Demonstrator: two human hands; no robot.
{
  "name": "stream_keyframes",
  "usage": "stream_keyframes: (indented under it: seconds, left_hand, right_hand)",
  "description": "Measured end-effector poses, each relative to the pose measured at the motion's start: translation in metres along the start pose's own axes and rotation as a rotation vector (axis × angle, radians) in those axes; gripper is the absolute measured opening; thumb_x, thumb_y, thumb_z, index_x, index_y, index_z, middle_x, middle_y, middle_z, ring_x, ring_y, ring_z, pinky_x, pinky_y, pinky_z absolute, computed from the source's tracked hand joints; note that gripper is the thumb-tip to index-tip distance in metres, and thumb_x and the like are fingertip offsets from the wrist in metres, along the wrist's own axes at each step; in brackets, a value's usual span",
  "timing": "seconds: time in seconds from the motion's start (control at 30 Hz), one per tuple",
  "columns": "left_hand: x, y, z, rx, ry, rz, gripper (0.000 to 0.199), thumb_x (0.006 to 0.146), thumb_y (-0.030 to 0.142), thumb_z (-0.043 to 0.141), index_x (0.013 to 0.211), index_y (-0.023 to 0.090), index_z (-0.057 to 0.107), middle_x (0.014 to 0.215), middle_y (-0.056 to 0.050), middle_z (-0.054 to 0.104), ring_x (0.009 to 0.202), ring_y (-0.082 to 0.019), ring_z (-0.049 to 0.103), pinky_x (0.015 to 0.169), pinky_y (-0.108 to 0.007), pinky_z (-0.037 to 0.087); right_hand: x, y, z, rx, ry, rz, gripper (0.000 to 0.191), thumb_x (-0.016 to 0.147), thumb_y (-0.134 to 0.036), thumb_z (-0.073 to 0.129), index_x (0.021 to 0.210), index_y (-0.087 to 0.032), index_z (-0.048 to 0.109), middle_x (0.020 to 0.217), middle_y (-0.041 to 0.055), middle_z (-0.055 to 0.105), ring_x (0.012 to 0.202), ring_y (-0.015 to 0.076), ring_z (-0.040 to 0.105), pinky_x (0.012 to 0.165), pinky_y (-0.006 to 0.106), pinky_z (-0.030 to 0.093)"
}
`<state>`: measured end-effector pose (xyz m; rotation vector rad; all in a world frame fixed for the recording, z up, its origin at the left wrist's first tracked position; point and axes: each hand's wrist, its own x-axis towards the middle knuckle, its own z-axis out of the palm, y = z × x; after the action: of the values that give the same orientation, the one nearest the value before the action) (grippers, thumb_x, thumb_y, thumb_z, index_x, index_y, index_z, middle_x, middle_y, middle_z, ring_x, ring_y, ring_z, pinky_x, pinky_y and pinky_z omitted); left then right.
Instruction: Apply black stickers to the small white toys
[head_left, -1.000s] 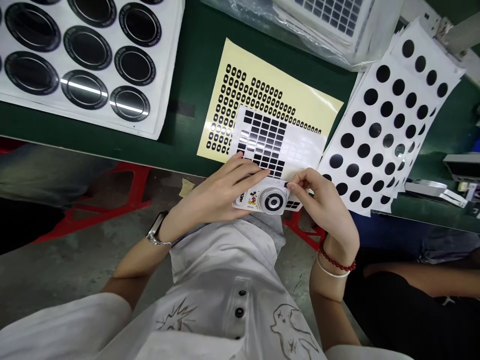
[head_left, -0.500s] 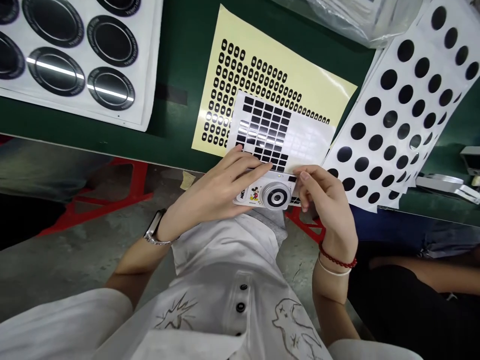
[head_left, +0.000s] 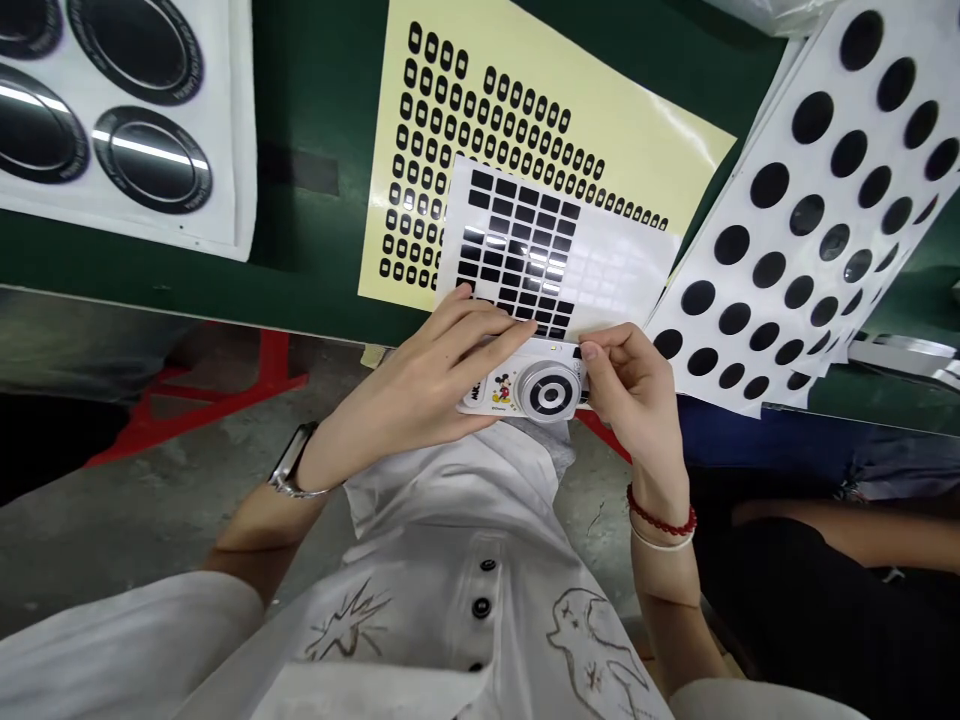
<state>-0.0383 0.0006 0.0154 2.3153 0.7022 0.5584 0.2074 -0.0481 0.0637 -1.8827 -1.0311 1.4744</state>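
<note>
A silver-white compact camera (head_left: 553, 390) with a cartoon mouse print and a round lens sits at the table's front edge, lens facing up. My left hand (head_left: 439, 375) lies across its left part and holds it, with fingertips reaching onto a white sheet of black rectangular stickers (head_left: 622, 270). At the camera's upper right corner, my right hand (head_left: 634, 385) has its thumb and forefinger closed together. The thumb presses by a small black rectangle (head_left: 577, 352) on that corner. The hand's other fingers are curled, and the camera's underside is hidden.
Under the white sheet lies a yellow sheet of small black stickers (head_left: 652, 120). Sheets with black discs (head_left: 787, 240) are at right, near another silver device (head_left: 900, 355). Large round labels (head_left: 154, 160) lie at left on the green table (head_left: 315, 235). Someone's arm (head_left: 847, 535) is at lower right.
My right thumb and forefinger have moved in against the camera's corner, covering more of the black rectangle. The left hand keeps its hold. The view has shifted slightly.
</note>
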Motion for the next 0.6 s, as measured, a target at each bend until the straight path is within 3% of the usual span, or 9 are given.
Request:
stream_keyframes:
  seconds: [0.1,0.2,0.37,0.47,0.53,0.6]
  left_hand:
    - [0.001,-0.001,-0.001,0.006,-0.004,0.006,0.08,0.102,0.032,0.068,0.169,0.02,0.026,0.136,-0.017,0.064,0.131,-0.036,0.059,0.121,-0.067,0.044]
    - [0.001,-0.001,-0.002,-0.003,0.003,0.02,0.08,0.101,0.033,0.07,0.168,0.018,0.029,0.135,-0.018,0.064,0.13,-0.036,0.059,0.121,-0.064,0.045]
    - [0.002,-0.001,-0.003,-0.015,-0.009,0.015,0.081,0.1,0.031,0.071,0.168,0.021,0.027,0.137,-0.016,0.063,0.13,-0.035,0.058,0.121,-0.062,0.046]
    - [0.002,-0.001,-0.003,0.004,-0.001,0.029,0.083,0.099,0.028,0.073,0.168,0.018,0.028,0.135,-0.017,0.062,0.128,-0.035,0.057,0.119,-0.064,0.047]
    - [0.001,0.0,-0.003,0.009,0.0,0.032,0.085,0.098,0.027,0.075,0.167,0.017,0.028,0.135,-0.017,0.062,0.128,-0.034,0.057,0.12,-0.065,0.047]
    - [0.001,0.0,-0.004,0.01,-0.002,0.03,0.084,0.098,0.025,0.075,0.167,0.017,0.028,0.136,-0.017,0.061,0.128,-0.034,0.056,0.121,-0.066,0.046]
  right_hand:
    - [0.002,-0.004,-0.005,0.058,-0.088,0.032,0.038,0.096,-0.062,0.073,0.105,-0.027,0.063,0.071,-0.0047,0.055,0.049,0.0119,0.049,0.046,0.03,0.05]
    - [0.005,-0.006,-0.004,0.081,-0.098,0.029,0.038,0.092,-0.059,0.077,0.102,-0.026,0.062,0.075,-0.0035,0.059,0.054,0.0127,0.057,0.046,0.028,0.053]
    - [0.005,-0.006,-0.001,0.143,-0.149,0.054,0.033,0.097,-0.058,0.069,0.106,-0.027,0.063,0.064,-0.0078,0.046,0.049,0.0117,0.045,0.048,0.029,0.056]
    - [-0.001,-0.011,-0.009,0.104,-0.192,0.061,0.028,0.104,-0.053,0.06,0.115,-0.027,0.064,0.063,-0.007,0.045,0.053,0.0139,0.048,0.054,0.032,0.059]
    - [-0.006,-0.018,-0.016,-0.049,-0.044,-0.023,0.023,0.107,-0.045,0.056,0.118,-0.027,0.067,0.074,-0.0021,0.055,0.059,0.015,0.054,0.056,0.032,0.058]
    - [-0.007,-0.024,-0.023,-0.267,0.215,-0.176,0.019,0.108,-0.038,0.056,0.114,-0.027,0.07,0.091,0.0042,0.064,0.068,0.0164,0.059,0.057,0.031,0.054]
